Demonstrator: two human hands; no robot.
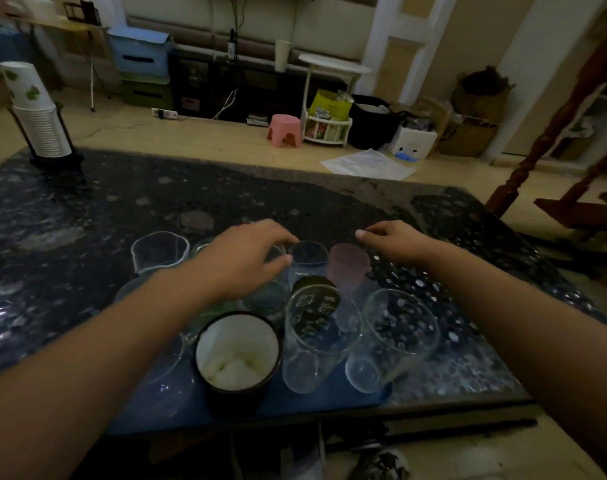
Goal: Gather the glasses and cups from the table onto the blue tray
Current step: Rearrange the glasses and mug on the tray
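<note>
The blue tray (330,396) lies at the table's near edge. On it stand a dark mug with a white inside (238,351), a clear glass with cartoon prints (316,327) and a wide clear glass (399,327). Behind them are a pink cup (349,268), a small clear glass (309,258) and a spouted clear glass (160,251); whether these stand on the tray is hidden. My left hand (246,261) reaches from above and its fingers and thumb curl round the rim of a greenish glass (269,299). My right hand (392,244) hovers just past the pink cup, fingers loosely curled, holding nothing.
The dark speckled stone table (122,202) stretches far and left. A stack of paper cups in a black holder (35,112) stands at its back left corner. A wooden chair (572,188) is close to the right edge. Floor clutter lies beyond.
</note>
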